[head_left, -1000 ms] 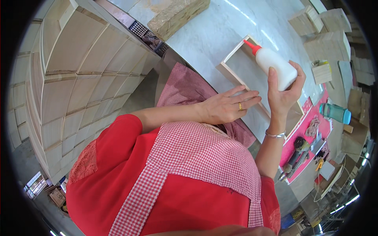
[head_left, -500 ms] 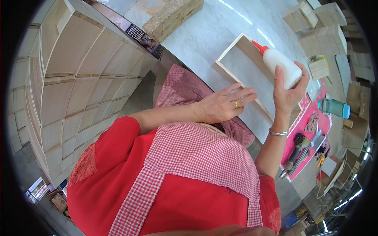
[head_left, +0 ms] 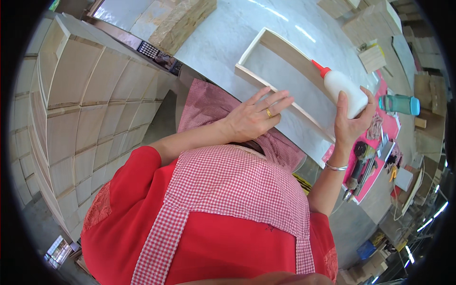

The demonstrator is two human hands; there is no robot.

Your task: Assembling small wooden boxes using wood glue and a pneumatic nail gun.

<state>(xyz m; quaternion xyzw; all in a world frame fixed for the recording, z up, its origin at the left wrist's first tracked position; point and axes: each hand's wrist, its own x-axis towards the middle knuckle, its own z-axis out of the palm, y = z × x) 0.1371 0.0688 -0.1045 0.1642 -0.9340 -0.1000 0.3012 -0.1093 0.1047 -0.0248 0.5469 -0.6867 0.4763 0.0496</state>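
On the table lies an open rectangular frame of pale wood, its long sides slanting from upper left to lower right. My right hand is wrapped round a white squeeze bottle with a red nozzle. The bottle tilts so the nozzle tip sits at the frame's far long side; whether it touches the wood I cannot tell. My left hand is open, its stretched fingers resting on the frame's near long side. A gold ring shows on one finger. The frame's right end is partly hidden behind my right hand.
Stacked wooden boxes rise on my left. A wrapped block lies at the table's far left. Wood pieces are piled far right. A teal bottle and a power tool lie right, near a pink sheet.
The nozzle tip has travelled along the frame's far side, away from its upper-left corner. My left hand keeps resting on the near side. The whole view has shifted a little.
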